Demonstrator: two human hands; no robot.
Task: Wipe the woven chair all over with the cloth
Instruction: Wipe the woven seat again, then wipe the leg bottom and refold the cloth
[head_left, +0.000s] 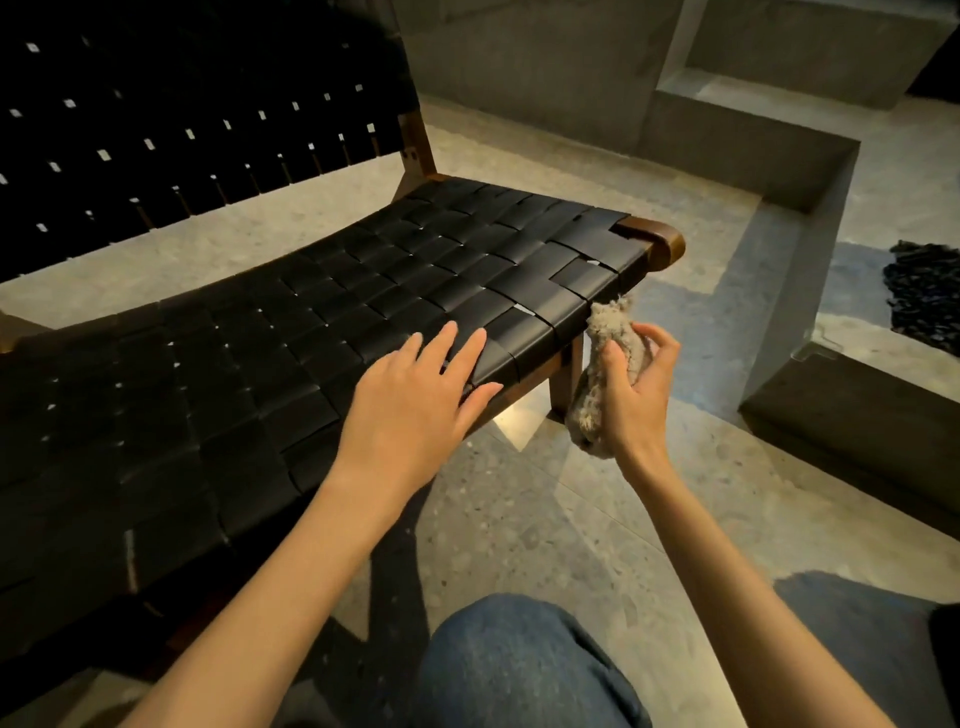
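Here, left grip (415, 400) flat on chair (363, 280), right grip (638, 402) round cloth (604, 332).

My two forearms (291, 561) are bare along their whole visible length. My left hand (415, 397) and right hand (636, 397) have slim fingers with short, rounded nails. Below them, my knee (514, 639) is covered by blue denim jeans (566, 696), softly creased.
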